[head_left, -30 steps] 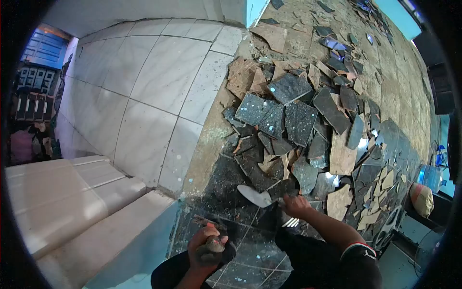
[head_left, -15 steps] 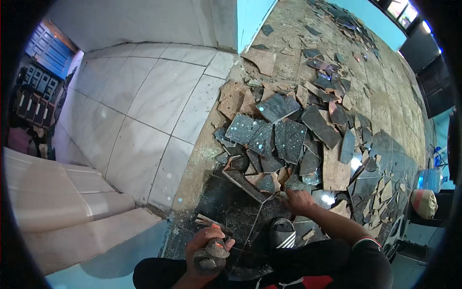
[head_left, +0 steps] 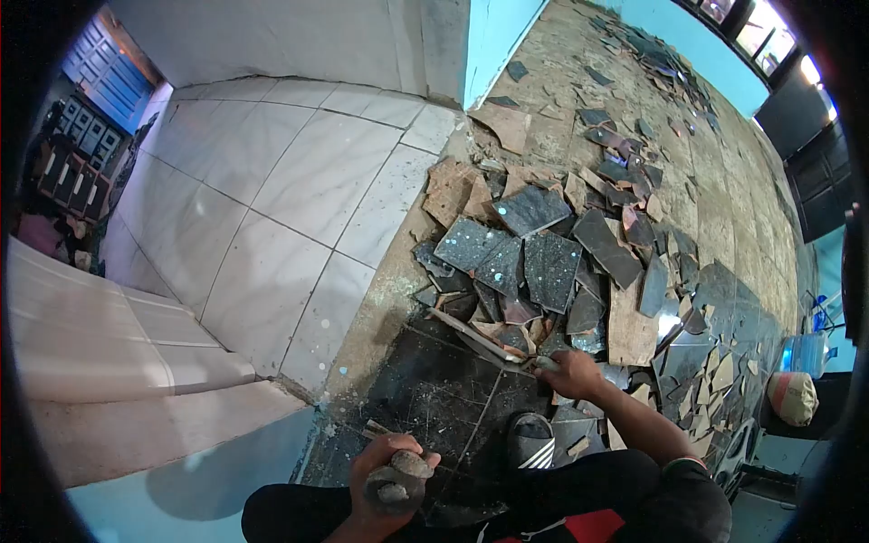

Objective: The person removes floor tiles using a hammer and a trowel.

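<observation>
My right hand is closed around a chisel, whose tip points left at the edge of a dark floor tile. That tile is tilted up, its pale edge facing me, against the heap of broken tiles. Low in the view, my left hand grips a hammer-like tool with a worn, rounded grey head; its handle is mostly hidden by the fingers. Dark tiles still fixed to the floor lie between the two hands.
My sandalled foot stands just below the right hand. White marble-look tiles cover the floor at left, beside a tiled step. More shards lie at right, near a sack and a water jug.
The dark tile by the chisel has lifted and tilted further up towards the heap. My right hand keeps its hold on the chisel. The whole view has shifted slightly.
</observation>
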Demonstrator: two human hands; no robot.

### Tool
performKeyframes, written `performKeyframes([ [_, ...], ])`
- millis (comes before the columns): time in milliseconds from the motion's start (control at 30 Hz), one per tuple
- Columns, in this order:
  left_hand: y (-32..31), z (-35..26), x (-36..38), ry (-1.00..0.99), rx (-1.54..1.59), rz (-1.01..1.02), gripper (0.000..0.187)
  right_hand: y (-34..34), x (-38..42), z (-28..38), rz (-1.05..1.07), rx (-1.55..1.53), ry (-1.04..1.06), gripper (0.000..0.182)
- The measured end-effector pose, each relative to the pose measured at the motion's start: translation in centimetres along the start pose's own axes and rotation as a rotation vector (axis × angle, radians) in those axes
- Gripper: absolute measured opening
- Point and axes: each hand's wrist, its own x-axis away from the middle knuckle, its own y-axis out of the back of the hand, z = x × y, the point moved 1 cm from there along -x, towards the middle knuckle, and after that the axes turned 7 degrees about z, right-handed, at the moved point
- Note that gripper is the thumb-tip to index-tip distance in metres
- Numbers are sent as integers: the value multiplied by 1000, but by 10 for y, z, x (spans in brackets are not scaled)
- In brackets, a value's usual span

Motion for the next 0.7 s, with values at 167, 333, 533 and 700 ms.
performKeyframes([
  [167, 6, -4, -3, -62, 15, 86, 23, 36, 10, -3, -179, -167, 59, 43],
  [333, 1, -5, -6, -78, -24, 86, 23, 73, -17, -83, -594, -210, -25, 44],
  [533, 1, 1, -10, -105, 9, 89, 24, 166, -5, -182, -962, -429, -311, 47],
  [700, -4, 8, -8, -25, -13, 65, 26, 99, -20, -104, -487, -541, -217, 37],
])
